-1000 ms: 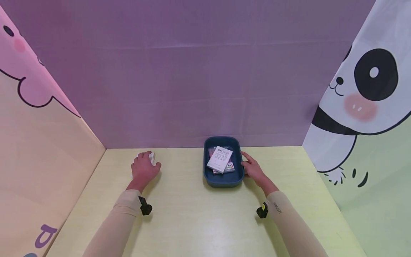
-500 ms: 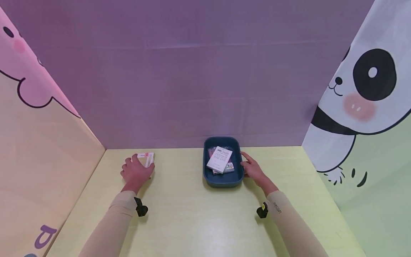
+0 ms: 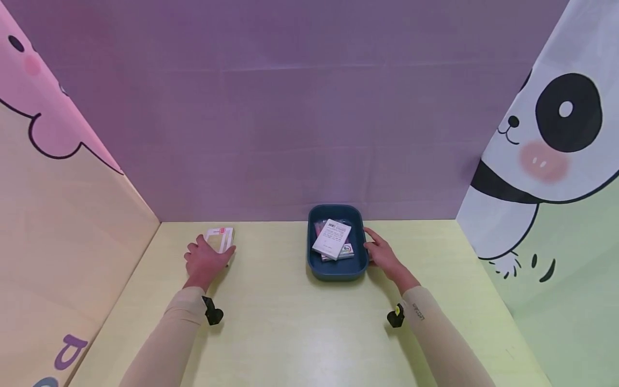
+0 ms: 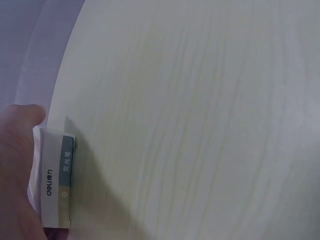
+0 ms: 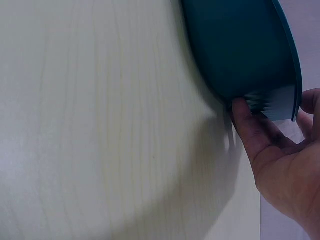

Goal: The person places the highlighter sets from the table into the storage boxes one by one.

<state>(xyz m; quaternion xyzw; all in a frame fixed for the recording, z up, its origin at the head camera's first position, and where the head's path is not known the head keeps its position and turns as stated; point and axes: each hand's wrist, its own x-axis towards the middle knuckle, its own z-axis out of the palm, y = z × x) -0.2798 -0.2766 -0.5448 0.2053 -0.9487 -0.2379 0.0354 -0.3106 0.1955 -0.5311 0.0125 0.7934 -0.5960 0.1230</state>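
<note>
On the far left of the tabletop lies a small box of highlighters [image 3: 223,235], white with red print and a tan panel, and with "deli" on its side. My left hand [image 3: 205,262] grips it from above, thumb at the right edge and fingers at the left; in the left wrist view the box [image 4: 55,177] sits against the hand. At the back centre stands a dark blue plastic basket [image 3: 338,274]. My right hand [image 3: 385,259] touches its right wall with extended fingers, seen close in the right wrist view against the basket [image 5: 240,50].
Inside the basket a white printed box [image 3: 332,238] lies slanted over another box [image 3: 345,251] with coloured print. A purple backdrop [image 3: 309,118] closes off the table's back edge, with printed side panels left and right. The pale wooden table [image 3: 300,333] stretches in front.
My left hand has shifted left and nearer over the highlighter box, uncovering more of its top. My right hand and the basket stay about where they were.
</note>
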